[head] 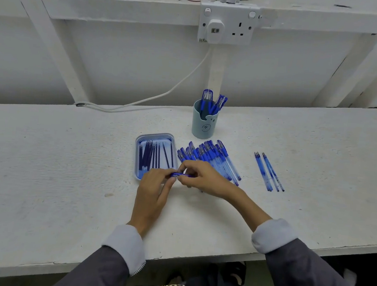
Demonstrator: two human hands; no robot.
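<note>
Both my hands hold one blue pen (180,175) level just above the white table. My left hand (154,189) pinches its left end and my right hand (199,177) grips its right part; most of the pen is hidden by fingers. Behind my left hand lies a light blue tray (136,159) with several dark blue refills. Several capped blue pens (213,158) lie in a row behind my right hand. To the right lie three uncapped pen barrels (268,171). A light blue cup (203,123) holds several more pens.
The white table (57,166) runs left to right, its front edge near my sleeves. A white wall socket (228,24) with a plugged charger sits above, and its white cable (141,100) trails down onto the table's back left.
</note>
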